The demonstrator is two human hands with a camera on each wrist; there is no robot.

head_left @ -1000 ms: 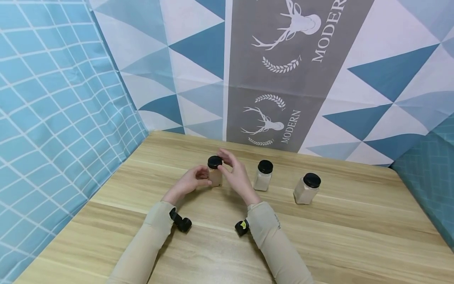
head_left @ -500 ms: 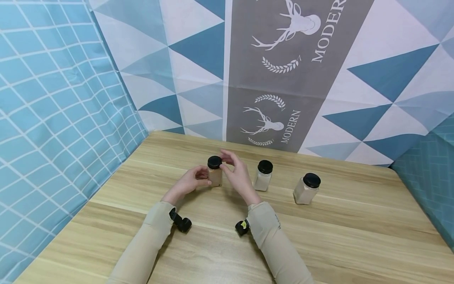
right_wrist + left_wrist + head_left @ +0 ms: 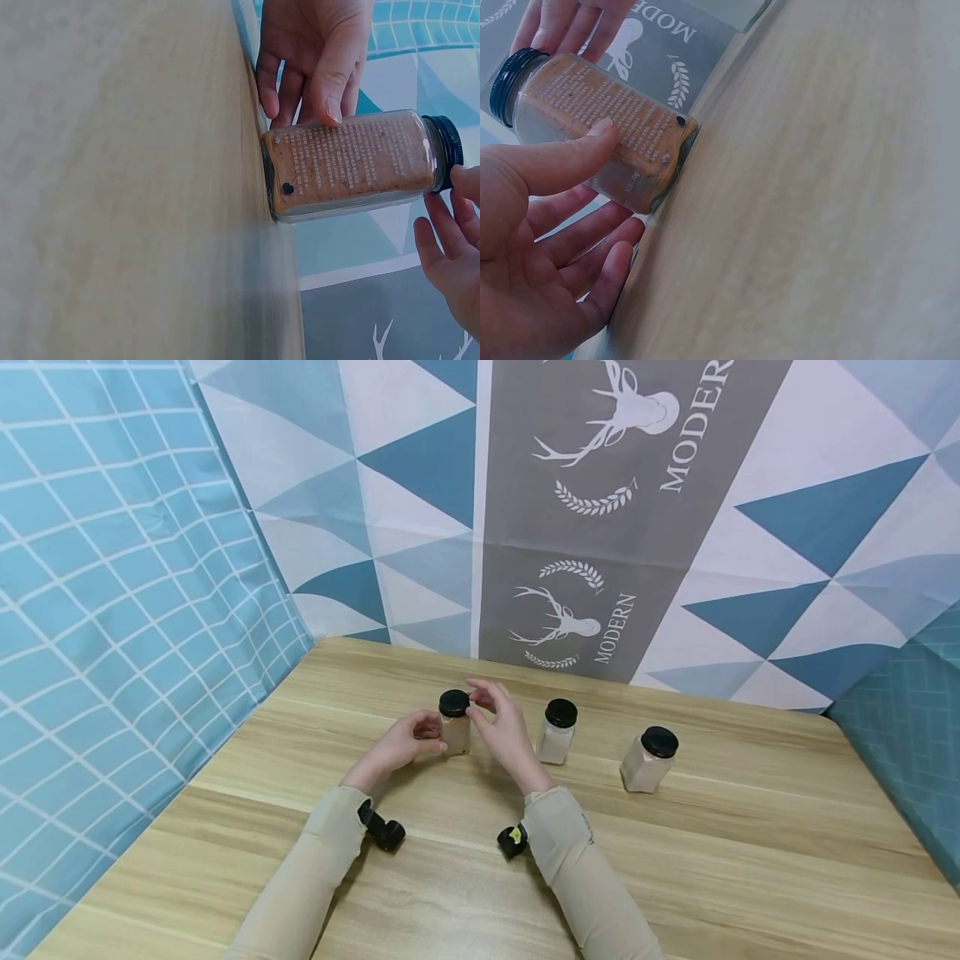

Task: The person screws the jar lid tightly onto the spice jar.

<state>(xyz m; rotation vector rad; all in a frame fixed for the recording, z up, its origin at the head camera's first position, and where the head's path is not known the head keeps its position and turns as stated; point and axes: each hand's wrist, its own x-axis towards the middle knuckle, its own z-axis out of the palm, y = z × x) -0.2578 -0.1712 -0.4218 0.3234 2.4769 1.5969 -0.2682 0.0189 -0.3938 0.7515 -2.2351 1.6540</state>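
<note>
A clear glass jar [image 3: 456, 738] of orange-brown powder, with a black lid [image 3: 453, 702], stands upright on the table. My left hand [image 3: 397, 747] holds the jar's body from the left; in the left wrist view its thumb [image 3: 570, 157] lies across the printed side and the fingers are on the far side. From the right, my right hand [image 3: 506, 731] grips the lid's edge between thumb and fingers, as the right wrist view shows at the black lid [image 3: 447, 150]. The lid is on the jar.
Right of the hands stand two more black-lidded jars with pale contents, a nearer jar [image 3: 556, 739] and a farther jar [image 3: 647, 763]. The wooden table [image 3: 750, 852] ends at a patterned cloth backdrop [image 3: 420, 468]. A blue checked cloth [image 3: 112, 610] hangs along the left edge.
The right hand's fingers have shifted slightly to the right at the lid since one second ago. The left hand and all the jars have stayed in place.
</note>
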